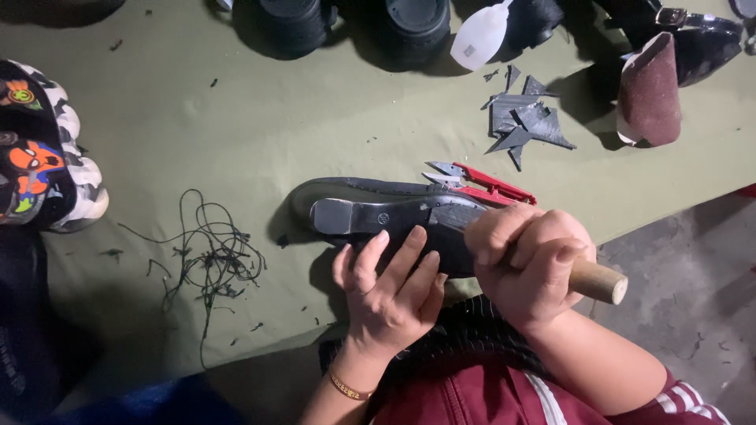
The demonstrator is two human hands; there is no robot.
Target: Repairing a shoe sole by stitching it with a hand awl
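Note:
A black shoe (370, 212) lies sole up at the near edge of the green table (236, 134), its low heel pointing left. My left hand (390, 287) rests against the shoe's near side, fingers spread over the sole's edge. My right hand (528, 264) is closed around a tool with a round wooden handle (600, 281) that sticks out to the right. The fist presses on the front of the sole and hides the tool's working end.
Red thread snips (484, 183) lie just behind the shoe. Grey offcuts (524, 118) and a brown cone-shaped block (650, 90) sit at the back right, dark shoes (354, 24) along the back. Tangled black thread (209, 252) lies left. A patterned shoe (39, 149) is far left.

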